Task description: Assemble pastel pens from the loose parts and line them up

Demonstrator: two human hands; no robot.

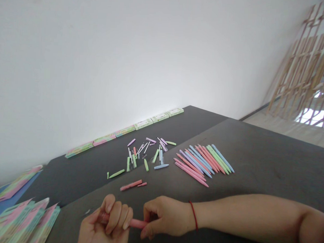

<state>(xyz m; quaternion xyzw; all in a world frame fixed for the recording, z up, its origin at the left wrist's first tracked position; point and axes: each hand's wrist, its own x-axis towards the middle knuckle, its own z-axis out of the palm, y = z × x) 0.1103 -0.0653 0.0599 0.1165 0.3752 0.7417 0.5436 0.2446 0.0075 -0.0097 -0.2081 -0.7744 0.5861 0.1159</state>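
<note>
pen (137, 223) partly hidden, far pieces (146, 153) perhaps blurred

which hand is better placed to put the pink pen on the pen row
Right, probably: the right hand pinches the pink pen's end nearest the pen row, while the left hand curls around the far end.

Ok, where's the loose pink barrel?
In the head view, the pink barrel lies just beyond the left hand and right hand, below the scattered pen parts.

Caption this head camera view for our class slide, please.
The left hand and right hand hold a pink pen near rows of pastel pens.
</note>
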